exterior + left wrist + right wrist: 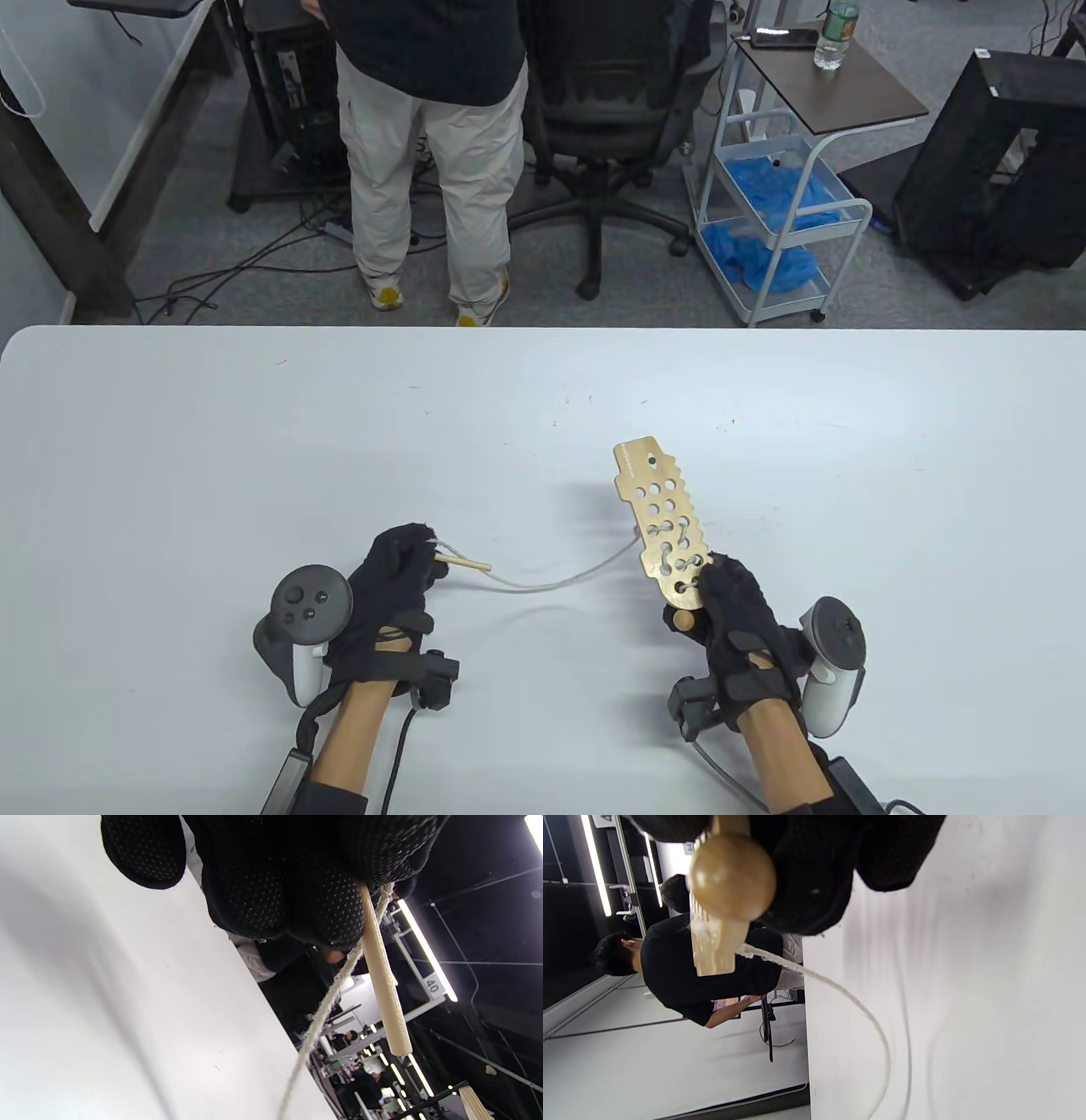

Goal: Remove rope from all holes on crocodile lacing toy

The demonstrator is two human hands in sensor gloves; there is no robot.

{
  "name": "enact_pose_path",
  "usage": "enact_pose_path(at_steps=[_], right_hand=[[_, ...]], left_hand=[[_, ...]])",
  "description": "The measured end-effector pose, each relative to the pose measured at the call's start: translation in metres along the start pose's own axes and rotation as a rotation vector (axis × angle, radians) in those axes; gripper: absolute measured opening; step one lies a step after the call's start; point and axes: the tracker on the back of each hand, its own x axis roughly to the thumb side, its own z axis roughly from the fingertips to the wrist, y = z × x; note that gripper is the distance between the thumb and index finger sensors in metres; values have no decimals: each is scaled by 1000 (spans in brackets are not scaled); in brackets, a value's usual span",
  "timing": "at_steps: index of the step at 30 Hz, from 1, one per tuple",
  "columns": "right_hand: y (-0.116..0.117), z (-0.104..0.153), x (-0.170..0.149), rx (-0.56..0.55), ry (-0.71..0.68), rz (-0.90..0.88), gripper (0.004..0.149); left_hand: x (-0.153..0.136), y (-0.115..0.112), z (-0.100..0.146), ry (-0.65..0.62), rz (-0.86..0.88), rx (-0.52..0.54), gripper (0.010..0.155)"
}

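Only the slack rope (560, 579) spans the open table (254, 424) between both hands.

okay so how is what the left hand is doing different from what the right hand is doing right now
The left hand pinches the rope near its thin wooden stick; the right hand grips the near end of the wooden crocodile board, beside a round wooden knob. The left holds something slim and slack, the right something flat and stiff, raised off the white table at a tilt. Both wear black gloves with trackers, and the rope links them.
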Motion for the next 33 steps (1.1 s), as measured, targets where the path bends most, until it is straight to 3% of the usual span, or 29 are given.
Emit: enact_pose_path(at_steps=[13, 33], right_hand=[[21, 10, 8, 136, -88, -2, 51], [41, 16, 12, 262, -154, 107, 49]], left_hand=[[13, -15, 7, -101, 163, -144, 42], [11, -21, 11, -67, 321, -215, 43]])
